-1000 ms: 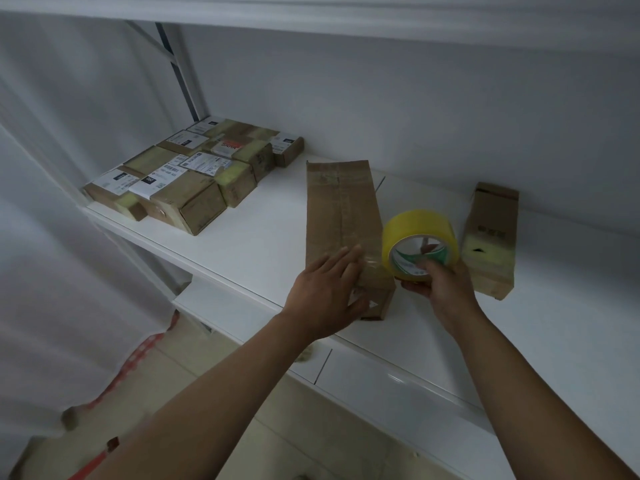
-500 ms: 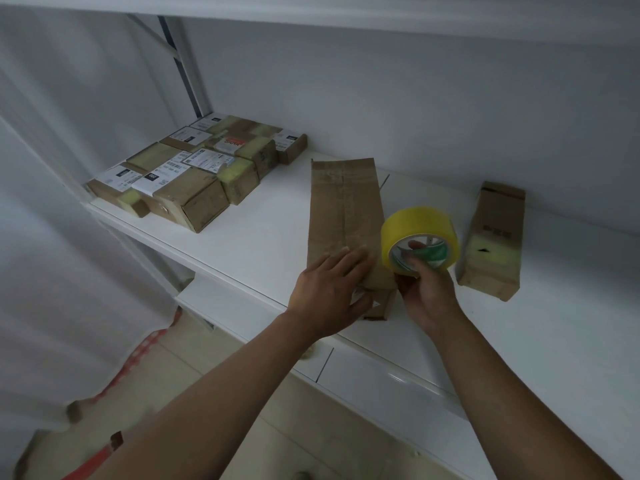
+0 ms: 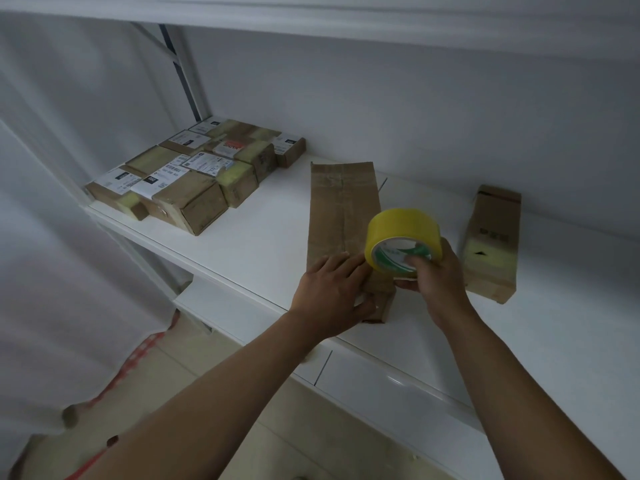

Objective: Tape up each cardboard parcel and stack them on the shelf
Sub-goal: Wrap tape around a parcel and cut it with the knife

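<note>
At the near end of the long box [image 3: 341, 209], the left hand [image 3: 332, 292] lay flat, its fingers [image 3: 346, 265] straight and close together, pressing the top down, the thumb against the near face. Just beside it the right hand [image 3: 438, 275] gripped the yellow tape [image 3: 401, 237], fingers hooked into the core and thumb under the rim, the roll held above the box's near right corner. Whether a strip already ran from roll to cardboard could not be told. The box lay lengthwise on the white shelf [image 3: 263, 244]. To the right a second box [image 3: 491, 244] lay apart. At the far left a group of parcels [image 3: 194, 174], taped and labelled, sat packed together, apparently finished. By this showing, two remained: one being sealed, the other perhaps waiting, then both to be stacked.
</note>
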`<state>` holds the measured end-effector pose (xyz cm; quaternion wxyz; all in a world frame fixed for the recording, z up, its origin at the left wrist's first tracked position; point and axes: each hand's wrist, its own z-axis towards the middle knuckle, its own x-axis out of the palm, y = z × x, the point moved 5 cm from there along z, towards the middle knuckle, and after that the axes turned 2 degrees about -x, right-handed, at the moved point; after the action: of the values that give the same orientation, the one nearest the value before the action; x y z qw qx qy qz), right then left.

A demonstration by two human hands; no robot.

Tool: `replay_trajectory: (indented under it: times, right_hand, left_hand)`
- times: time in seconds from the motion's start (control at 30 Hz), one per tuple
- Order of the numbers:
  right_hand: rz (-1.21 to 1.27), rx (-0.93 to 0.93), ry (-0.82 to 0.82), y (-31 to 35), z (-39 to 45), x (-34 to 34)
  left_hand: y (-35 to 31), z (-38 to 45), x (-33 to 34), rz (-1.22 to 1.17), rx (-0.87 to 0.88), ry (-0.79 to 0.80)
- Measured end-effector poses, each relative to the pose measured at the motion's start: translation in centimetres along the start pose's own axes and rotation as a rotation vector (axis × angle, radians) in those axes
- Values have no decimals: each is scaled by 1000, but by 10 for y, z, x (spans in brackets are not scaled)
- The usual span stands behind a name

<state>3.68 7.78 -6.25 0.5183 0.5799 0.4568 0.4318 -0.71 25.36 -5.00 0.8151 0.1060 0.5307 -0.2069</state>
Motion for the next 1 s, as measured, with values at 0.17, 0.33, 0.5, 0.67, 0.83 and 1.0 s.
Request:
replay_trajectory:
  times: [0.17, 0.33, 0.5, 0.67, 0.83, 1.0]
  right_hand:
    - [110, 14, -41, 0, 2, -15]
    - [272, 108, -28, -15, 3, -28]
    - [585, 261, -50, -25, -10, -14]
    - [647, 328, -49, -42, -14, -10]
    - [647, 368, -1, -43, -16, -10]
    - [576, 459, 34, -54, -20, -5]
  left_hand:
    - [3, 0, 1, -5, -24, 78]
    - [-6, 5, 6, 14, -5, 138]
    - [-17, 10, 3, -9, 9, 171]
    - [-15, 8, -5, -93, 1, 113]
    - [-13, 8, 7, -35, 38, 106]
    - [-7, 6, 14, -11, -26, 253]
